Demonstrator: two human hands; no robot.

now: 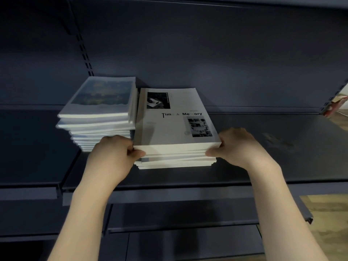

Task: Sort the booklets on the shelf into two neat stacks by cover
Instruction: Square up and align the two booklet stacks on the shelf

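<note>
Two stacks of booklets stand side by side on the dark shelf [263,157]. The left stack [98,117] has a blue-green landscape cover on top; its edges are uneven and one booklet leans upright against its right side. The right stack [175,129] shows a white cover with black photos and the words "Time & Memory". My left hand [116,153] grips the near left corner of the right stack's upper booklets. My right hand [239,146] grips their near right corner. Lower booklets in that stack stick out slightly.
The shelf unit has a dark back panel with slotted uprights [85,53] at left and right. Lower shelves [178,223] sit below my arms. A wooden floor [329,213] shows at the right, and a red-and-white object [337,102] lies past the right upright.
</note>
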